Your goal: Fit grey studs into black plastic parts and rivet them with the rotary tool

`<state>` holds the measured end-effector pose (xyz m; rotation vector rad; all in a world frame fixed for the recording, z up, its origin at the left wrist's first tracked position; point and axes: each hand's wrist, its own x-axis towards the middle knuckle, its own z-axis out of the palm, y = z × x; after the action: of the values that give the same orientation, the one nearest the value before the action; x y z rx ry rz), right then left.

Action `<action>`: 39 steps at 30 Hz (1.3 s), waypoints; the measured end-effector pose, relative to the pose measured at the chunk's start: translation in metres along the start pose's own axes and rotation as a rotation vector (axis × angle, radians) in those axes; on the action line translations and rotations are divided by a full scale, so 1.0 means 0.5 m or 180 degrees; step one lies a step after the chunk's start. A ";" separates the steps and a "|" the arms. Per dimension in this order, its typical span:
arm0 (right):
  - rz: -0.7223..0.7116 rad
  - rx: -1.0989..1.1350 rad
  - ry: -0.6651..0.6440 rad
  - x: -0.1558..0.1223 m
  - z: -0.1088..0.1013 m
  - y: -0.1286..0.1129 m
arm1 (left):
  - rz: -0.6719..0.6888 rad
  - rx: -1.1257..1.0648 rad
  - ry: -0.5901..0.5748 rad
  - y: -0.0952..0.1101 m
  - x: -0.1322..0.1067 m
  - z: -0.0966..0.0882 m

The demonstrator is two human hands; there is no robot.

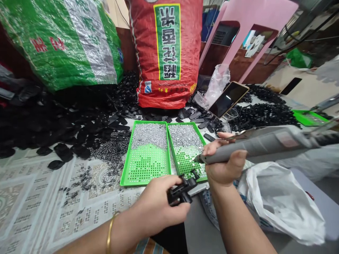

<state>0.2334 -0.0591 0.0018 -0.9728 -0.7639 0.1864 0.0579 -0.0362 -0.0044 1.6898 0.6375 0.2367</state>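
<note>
My left hand [161, 203] is closed around a black plastic part [182, 190], just in front of the trays. In my right hand [225, 165] is a grey electric screwdriver [254, 148], lying nearly level with its tip pointing left. That tip is over the right green tray [171, 148], which has a perforated bottom and small silvery screws [184, 134] heaped at its far end. Beside it stands the left green tray [125, 173], with more screws [149, 134] at its far end. Whether the tip touches a screw I cannot tell.
Black plastic pieces [79, 120] are heaped on the patterned tablecloth [79, 197]. Behind the trays stand a red sack [148, 53] and a green sack [74, 46]. A phone [229, 98] leans at the back right. A white plastic bag [286, 204] hangs open at the lower right.
</note>
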 end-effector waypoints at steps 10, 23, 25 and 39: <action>-0.0084 -0.0248 0.0139 -0.004 -0.001 0.095 | -0.1457 -0.2425 0.0570 -0.048 -0.068 -0.038; -0.0149 -0.0291 0.0145 -0.004 0.000 0.108 | -0.1317 -0.2978 0.0586 -0.053 -0.070 -0.037; -0.0160 -0.0274 0.0184 -0.001 0.004 0.096 | -0.1274 -0.3113 0.0578 -0.052 -0.069 -0.038; 0.0709 0.0581 -0.0778 -0.072 0.116 -0.136 | -0.0992 -0.3356 0.0632 -0.073 -0.066 -0.031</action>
<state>0.1563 -0.0752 0.0572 -0.8686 -0.8443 0.5676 0.0128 -0.0370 -0.0293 0.5516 0.7289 0.4252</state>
